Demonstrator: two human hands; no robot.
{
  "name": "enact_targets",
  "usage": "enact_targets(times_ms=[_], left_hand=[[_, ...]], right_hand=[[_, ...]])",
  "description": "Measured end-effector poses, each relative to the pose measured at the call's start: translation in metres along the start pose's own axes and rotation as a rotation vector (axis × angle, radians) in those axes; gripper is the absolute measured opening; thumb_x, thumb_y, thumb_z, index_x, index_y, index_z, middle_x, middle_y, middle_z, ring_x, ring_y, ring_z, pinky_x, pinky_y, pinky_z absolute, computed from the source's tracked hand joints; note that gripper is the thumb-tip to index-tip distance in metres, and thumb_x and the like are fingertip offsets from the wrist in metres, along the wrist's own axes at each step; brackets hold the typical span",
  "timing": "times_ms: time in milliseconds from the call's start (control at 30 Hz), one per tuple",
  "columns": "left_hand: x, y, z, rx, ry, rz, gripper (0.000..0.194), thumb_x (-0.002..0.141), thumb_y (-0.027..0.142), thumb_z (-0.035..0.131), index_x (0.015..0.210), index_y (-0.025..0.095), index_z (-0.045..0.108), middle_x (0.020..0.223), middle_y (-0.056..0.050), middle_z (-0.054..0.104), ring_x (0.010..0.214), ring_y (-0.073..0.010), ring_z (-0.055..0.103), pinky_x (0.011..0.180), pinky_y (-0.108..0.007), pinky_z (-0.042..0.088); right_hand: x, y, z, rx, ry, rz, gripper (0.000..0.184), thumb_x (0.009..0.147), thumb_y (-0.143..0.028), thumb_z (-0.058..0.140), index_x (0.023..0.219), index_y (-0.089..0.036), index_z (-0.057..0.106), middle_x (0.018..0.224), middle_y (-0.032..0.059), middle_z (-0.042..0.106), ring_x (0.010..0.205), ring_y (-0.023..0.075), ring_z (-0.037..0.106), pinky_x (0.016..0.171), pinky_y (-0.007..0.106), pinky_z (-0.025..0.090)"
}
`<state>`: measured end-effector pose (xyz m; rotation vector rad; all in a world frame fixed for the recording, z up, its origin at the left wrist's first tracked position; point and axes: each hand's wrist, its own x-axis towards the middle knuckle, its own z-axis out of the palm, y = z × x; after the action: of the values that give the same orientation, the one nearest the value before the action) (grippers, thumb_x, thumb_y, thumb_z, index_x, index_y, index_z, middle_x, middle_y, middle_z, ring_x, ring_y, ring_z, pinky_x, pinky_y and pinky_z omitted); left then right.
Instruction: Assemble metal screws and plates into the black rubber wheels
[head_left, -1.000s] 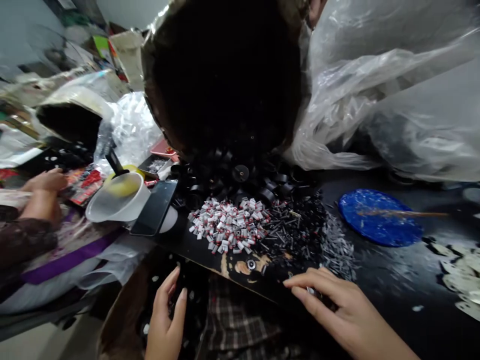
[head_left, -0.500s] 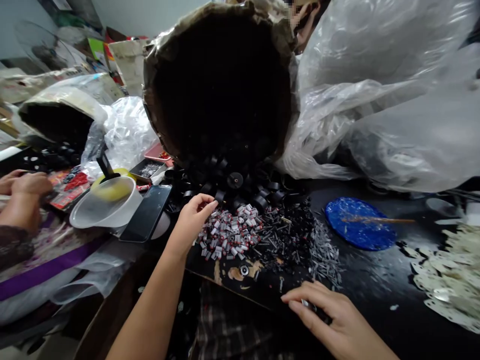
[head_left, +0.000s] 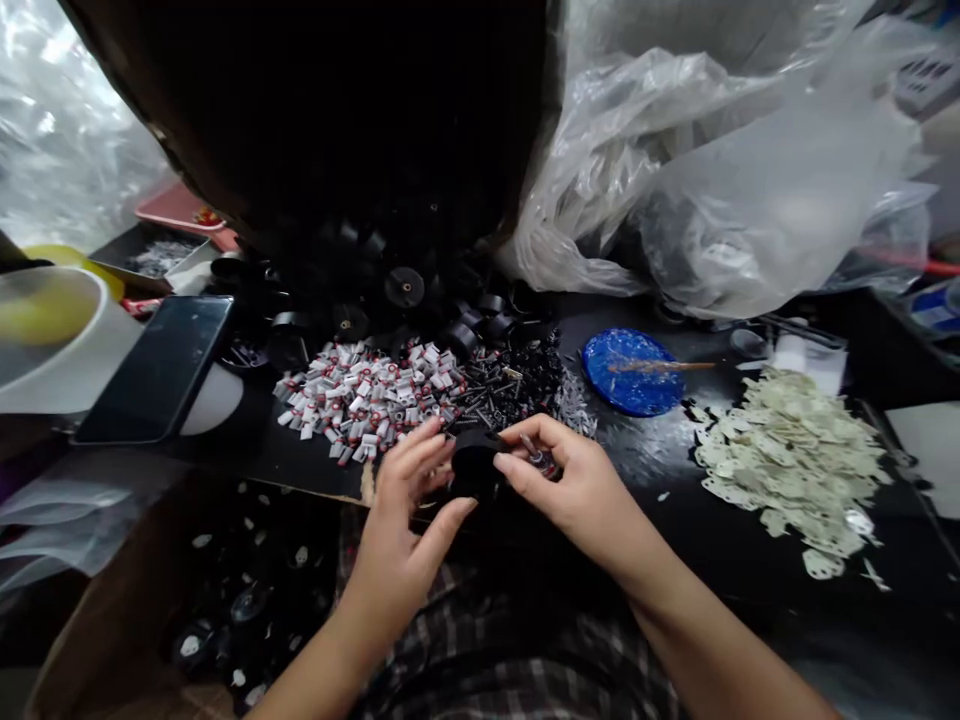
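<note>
"Where's the black round piece (head_left: 478,462)?"

"Between the two hands, by the near edge of the counter (head_left: 652,450); the left hand (head_left: 405,500) has its fingers curved wide around one side, though I can't tell whether they grip; the right hand (head_left: 577,487) has thumb and forefinger at the other side, a small metal-tipped object (head_left: 538,459) held in its fingers."

"And beyond them?"

"Grey-and-red cylinders (head_left: 364,393), heaped; dark screws (head_left: 489,390) beside those; a blue disc (head_left: 630,385) further right."

Dim light leaves the large container's interior (head_left: 337,100) black, while plastic wrap (head_left: 56,120) glares.
</note>
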<state>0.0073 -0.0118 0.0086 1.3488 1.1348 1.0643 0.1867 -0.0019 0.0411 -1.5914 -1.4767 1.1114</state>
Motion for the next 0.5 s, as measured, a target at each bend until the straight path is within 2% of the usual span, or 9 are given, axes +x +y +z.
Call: enact_targets(times_ms=[67,133,233,300,400,500], left_hand=[[-0.001,-0.001,0.011,-0.226,0.018,-0.248,0.036,0.084,0.026,0.062,0.119,0.031,0.058,0.127,-0.004,0.059,0.119,-0.0222,0.054,0.095,-0.034,0.048],[-0.002,-0.003,0.016,-0.350,-0.012,-0.365,0.030,0.085,0.031,0.060,0.114,0.028,0.060,0.120,-0.004,0.063,0.115,-0.0212,0.056,0.093,-0.031,0.049],[-0.007,-0.007,0.011,-0.430,-0.007,-0.407,0.024,0.084,0.032,0.060,0.107,0.026,0.063,0.113,-0.003,0.064,0.109,-0.0210,0.059,0.088,-0.030,0.052],[-0.010,-0.010,0.001,-0.448,0.092,-0.406,0.020,0.085,0.032,0.059,0.104,0.026,0.064,0.109,-0.002,0.064,0.102,-0.0198,0.061,0.083,-0.029,0.054],[-0.006,-0.012,-0.013,-0.504,0.280,-0.360,0.018,0.085,0.033,0.059,0.102,0.029,0.062,0.104,0.002,0.063,0.091,-0.0164,0.064,0.082,-0.030,0.055],[0.010,-0.013,-0.020,-0.585,0.308,-0.351,0.019,0.084,0.030,0.061,0.103,0.029,0.060,0.106,0.003,0.062,0.095,-0.0150,0.063,0.086,-0.030,0.052]], right_hand=[[-0.006,0.000,0.004,-0.034,0.029,-0.018,0.015,0.082,-0.030,0.059,0.092,-0.020,0.062,0.076,-0.0011,0.064,0.067,0.0128,0.058,0.061,0.024,0.044],[-0.011,0.000,0.007,-0.039,0.015,-0.040,0.014,0.083,-0.029,0.059,0.093,-0.021,0.061,0.078,-0.0010,0.065,0.069,0.0132,0.060,0.061,0.024,0.045],[-0.013,0.000,0.010,-0.059,-0.074,-0.062,0.015,0.083,-0.029,0.060,0.096,-0.022,0.062,0.080,-0.0016,0.066,0.070,0.0135,0.061,0.062,0.024,0.045],[-0.009,-0.001,0.013,-0.145,-0.114,-0.094,0.012,0.085,-0.029,0.060,0.094,-0.023,0.064,0.080,-0.0024,0.067,0.071,0.0137,0.061,0.064,0.026,0.043],[0.009,-0.004,0.021,-0.417,-0.029,-0.224,0.011,0.090,-0.026,0.055,0.094,-0.024,0.066,0.086,-0.0014,0.069,0.079,0.0158,0.061,0.075,0.032,0.037],[0.033,-0.009,0.032,-0.751,0.034,-0.304,0.014,0.090,-0.028,0.056,0.097,-0.020,0.064,0.091,0.0034,0.068,0.084,0.0210,0.062,0.078,0.037,0.031]])
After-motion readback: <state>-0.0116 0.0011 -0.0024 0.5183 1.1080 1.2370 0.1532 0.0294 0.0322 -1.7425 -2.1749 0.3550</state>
